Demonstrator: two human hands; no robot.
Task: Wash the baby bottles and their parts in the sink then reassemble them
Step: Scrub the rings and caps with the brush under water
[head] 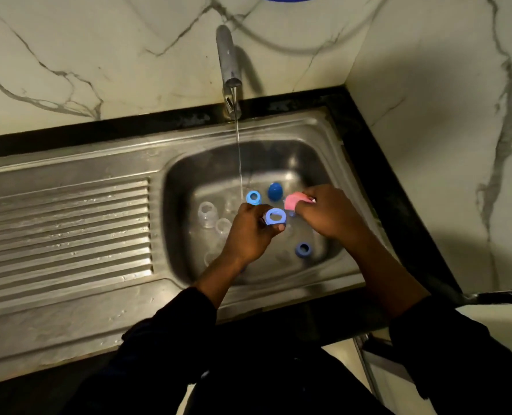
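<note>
Left hand (250, 235) pinches a blue ring (275, 217) over the sink (278, 127); right hand (326, 214) grips a pink sponge (292, 202) just right of it. Farther, the tap (229, 64) runs. Risk: the ring, likely wet, may slip and drop.

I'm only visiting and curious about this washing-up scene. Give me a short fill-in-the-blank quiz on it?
1. The left hand holds a ring whose colour is ____.
2. The right hand grips a sponge whose colour is ____.
3. The tap above the sink is turned ____.

Missing words: blue; pink; on.
</note>
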